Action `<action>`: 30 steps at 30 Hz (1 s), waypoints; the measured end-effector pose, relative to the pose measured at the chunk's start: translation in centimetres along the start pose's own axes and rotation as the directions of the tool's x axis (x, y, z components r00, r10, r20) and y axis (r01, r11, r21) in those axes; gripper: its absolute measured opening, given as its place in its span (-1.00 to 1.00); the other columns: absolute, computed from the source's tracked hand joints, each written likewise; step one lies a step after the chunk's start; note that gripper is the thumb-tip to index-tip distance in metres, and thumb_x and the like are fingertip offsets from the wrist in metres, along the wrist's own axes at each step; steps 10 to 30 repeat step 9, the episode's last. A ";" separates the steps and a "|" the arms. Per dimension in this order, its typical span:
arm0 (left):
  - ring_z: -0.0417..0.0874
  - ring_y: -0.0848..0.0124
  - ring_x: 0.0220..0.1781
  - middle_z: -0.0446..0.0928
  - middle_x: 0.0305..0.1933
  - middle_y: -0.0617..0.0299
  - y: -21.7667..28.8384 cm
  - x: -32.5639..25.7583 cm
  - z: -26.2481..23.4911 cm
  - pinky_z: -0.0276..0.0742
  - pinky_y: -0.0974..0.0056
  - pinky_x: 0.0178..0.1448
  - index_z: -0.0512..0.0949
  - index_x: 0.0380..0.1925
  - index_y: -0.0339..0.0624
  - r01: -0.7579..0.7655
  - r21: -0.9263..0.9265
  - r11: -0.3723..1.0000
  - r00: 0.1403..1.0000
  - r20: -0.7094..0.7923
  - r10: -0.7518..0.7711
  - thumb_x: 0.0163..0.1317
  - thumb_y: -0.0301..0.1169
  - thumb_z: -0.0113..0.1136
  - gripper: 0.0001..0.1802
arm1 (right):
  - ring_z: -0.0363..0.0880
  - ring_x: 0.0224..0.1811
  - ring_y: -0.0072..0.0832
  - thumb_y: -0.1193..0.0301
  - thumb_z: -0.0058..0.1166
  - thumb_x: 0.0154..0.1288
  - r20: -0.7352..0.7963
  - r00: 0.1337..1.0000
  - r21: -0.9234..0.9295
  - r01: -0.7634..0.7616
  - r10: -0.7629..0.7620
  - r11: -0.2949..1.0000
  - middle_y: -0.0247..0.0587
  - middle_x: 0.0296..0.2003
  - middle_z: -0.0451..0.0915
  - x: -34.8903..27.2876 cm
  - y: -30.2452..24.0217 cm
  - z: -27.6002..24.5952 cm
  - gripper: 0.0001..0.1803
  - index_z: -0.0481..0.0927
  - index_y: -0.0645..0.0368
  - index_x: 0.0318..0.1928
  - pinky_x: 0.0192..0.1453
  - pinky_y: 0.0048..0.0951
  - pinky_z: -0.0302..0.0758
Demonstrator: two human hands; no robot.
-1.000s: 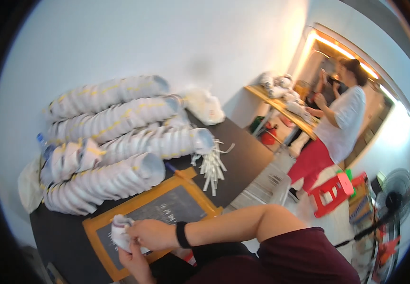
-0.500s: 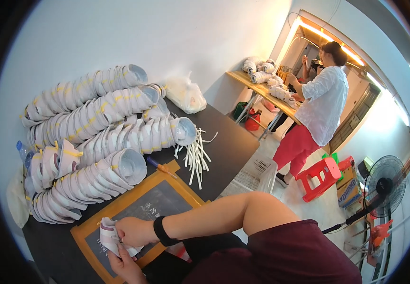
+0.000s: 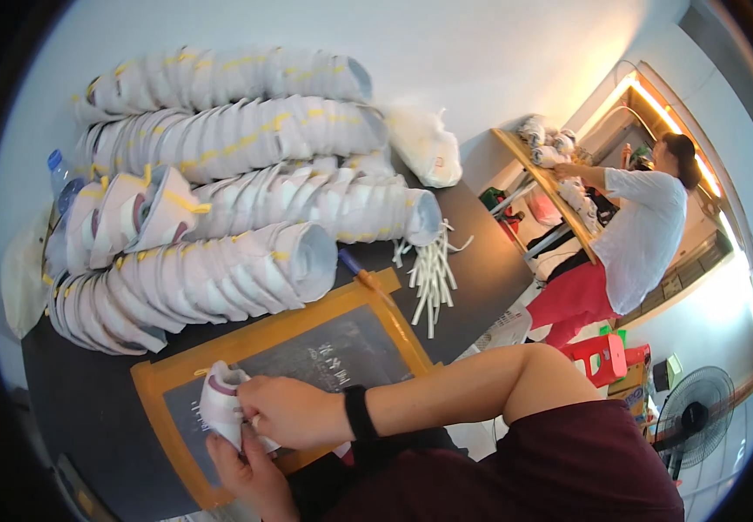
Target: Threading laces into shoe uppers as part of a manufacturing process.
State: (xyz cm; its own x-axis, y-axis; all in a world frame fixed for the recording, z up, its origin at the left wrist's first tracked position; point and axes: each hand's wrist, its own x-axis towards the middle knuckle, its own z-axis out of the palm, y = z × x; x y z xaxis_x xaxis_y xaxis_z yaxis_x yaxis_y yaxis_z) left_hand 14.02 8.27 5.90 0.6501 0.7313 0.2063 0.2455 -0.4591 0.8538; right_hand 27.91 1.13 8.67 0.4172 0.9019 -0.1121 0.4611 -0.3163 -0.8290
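Observation:
A white shoe upper (image 3: 220, 398) with purple trim and a yellow loop is between my hands, over the dark board. My left hand (image 3: 253, 474) grips its lower edge from the near side. My right hand (image 3: 298, 411), below a black wristband, has its fingers closed on the upper's right side; the fingertips are partly hidden. Just beyond lie long nested rows of similar shoe uppers (image 3: 194, 283) with yellow loops. A few more uppers (image 3: 124, 217) rest on the left end of these rows.
Orange tape (image 3: 281, 316) frames the dark board on the black table. A blue-and-brown handled tool (image 3: 359, 270), loose white strips (image 3: 435, 277) and a plastic bag (image 3: 428, 157) lie rightward. Another person (image 3: 637, 226) stands at a wooden table. A fan (image 3: 696, 418) stands far right.
My view has turned, so the rows and table sit farther right in the picture. Both hands keep hold of the shoe upper. The other person's arm now stretches over the wooden table.

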 end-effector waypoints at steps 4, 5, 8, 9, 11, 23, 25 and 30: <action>0.49 -0.01 -0.25 0.42 -0.31 -0.04 -0.4 0.2 1.5 0.40 0.09 -0.16 0.50 -0.17 -0.43 -0.016 -0.135 0.991 0.999 -0.044 0.010 0.26 -0.57 0.11 -0.83 | 0.56 -0.21 0.04 0.49 0.05 0.20 0.127 0.975 0.099 -0.196 0.183 0.976 0.05 -0.23 0.53 0.6 0.8 -0.5 -0.90 0.45 0.24 -0.30 -0.14 -0.10 0.49; 0.49 -0.01 -0.25 0.42 -0.31 -0.04 -0.5 0.3 1.5 0.40 0.09 -0.16 0.50 -0.17 -0.43 0.004 -0.116 0.993 0.998 -0.063 -0.011 0.26 -0.57 0.11 -0.83 | 0.58 -0.24 0.03 0.48 0.07 0.19 0.090 0.984 0.040 -0.155 0.151 0.987 0.02 -0.21 0.54 0.6 1.1 -0.3 -0.88 0.45 0.23 -0.28 -0.16 -0.11 0.50; 0.49 0.10 -0.22 0.41 -0.29 0.03 -1.1 0.3 1.6 0.39 0.19 -0.09 0.48 -0.09 -0.33 0.017 -0.169 0.985 1.000 -0.015 -0.020 0.30 -0.51 0.09 -0.79 | 0.61 -0.21 -0.07 0.40 0.19 0.14 0.157 0.987 -0.277 0.017 0.028 0.961 -0.06 -0.15 0.55 0.2 -0.7 0.3 -0.76 0.46 0.14 -0.21 -0.11 -0.16 0.55; 0.52 0.18 -0.19 0.45 -0.26 0.04 -1.5 -0.2 1.2 0.40 0.20 -0.08 0.49 -0.11 -0.32 0.047 -0.118 0.992 0.999 0.009 -0.046 0.31 -0.46 0.13 -0.79 | 0.62 -0.14 -0.14 0.35 0.24 0.13 0.265 0.964 -0.462 0.149 -0.024 0.874 -0.08 -0.13 0.54 0.4 -1.5 -0.1 -0.73 0.47 0.08 -0.19 -0.04 -0.17 0.57; 0.52 0.18 -0.19 0.45 -0.26 0.04 -1.5 -0.2 1.2 0.40 0.20 -0.08 0.49 -0.11 -0.32 0.047 -0.118 0.992 0.999 0.009 -0.046 0.31 -0.46 0.13 -0.79 | 0.62 -0.14 -0.14 0.35 0.24 0.13 0.265 0.964 -0.462 0.149 -0.024 0.874 -0.08 -0.13 0.54 0.4 -1.5 -0.1 -0.73 0.47 0.08 -0.19 -0.04 -0.17 0.57; 0.52 0.18 -0.19 0.45 -0.26 0.04 -1.5 -0.2 1.2 0.40 0.20 -0.08 0.49 -0.11 -0.32 0.047 -0.118 0.992 0.999 0.009 -0.046 0.31 -0.46 0.13 -0.79 | 0.62 -0.14 -0.14 0.35 0.24 0.13 0.265 0.964 -0.462 0.149 -0.024 0.874 -0.08 -0.13 0.54 0.4 -1.5 -0.1 -0.73 0.47 0.08 -0.19 -0.04 -0.17 0.57; 0.52 0.18 -0.19 0.45 -0.26 0.04 -1.5 -0.2 1.2 0.40 0.20 -0.08 0.49 -0.11 -0.32 0.047 -0.118 0.992 0.999 0.009 -0.046 0.31 -0.46 0.13 -0.79 | 0.62 -0.14 -0.14 0.35 0.24 0.13 0.265 0.964 -0.462 0.149 -0.024 0.874 -0.08 -0.13 0.54 0.4 -1.5 -0.1 -0.73 0.47 0.08 -0.19 -0.04 -0.17 0.57; 0.52 0.18 -0.19 0.45 -0.26 0.04 -1.5 -0.2 1.2 0.40 0.20 -0.08 0.49 -0.11 -0.32 0.047 -0.118 0.992 0.999 0.009 -0.046 0.31 -0.46 0.13 -0.79 | 0.62 -0.14 -0.14 0.35 0.24 0.13 0.265 0.964 -0.462 0.149 -0.024 0.874 -0.08 -0.13 0.54 0.4 -1.5 -0.1 -0.73 0.47 0.08 -0.19 -0.04 -0.17 0.57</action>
